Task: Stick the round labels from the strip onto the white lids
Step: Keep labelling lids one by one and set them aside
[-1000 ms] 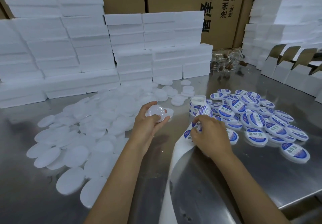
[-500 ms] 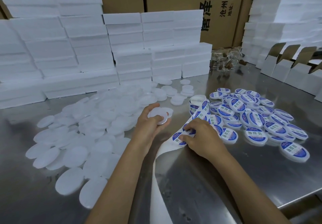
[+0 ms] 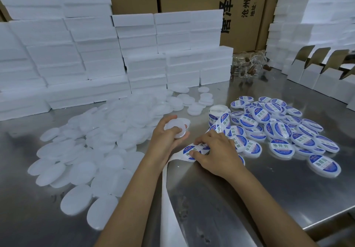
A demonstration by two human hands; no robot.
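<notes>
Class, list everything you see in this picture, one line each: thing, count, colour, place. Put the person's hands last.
plain lids: many, white, table left
labelled lids: many, blue-white, table right
label roll: one, blue-white, centre
label strip: one, white, hanging off front edge
foam blocks: stacks, white, rear
folded boxes: several, white, right
cartons: brown, behind
table: one, steel
left hand: holds a plain lid
right hand: pinches the strip

White plain lids (image 3: 82,171), blue-and-white labels (image 3: 190,151) (printed), grey steel table (image 3: 288,198)
</notes>
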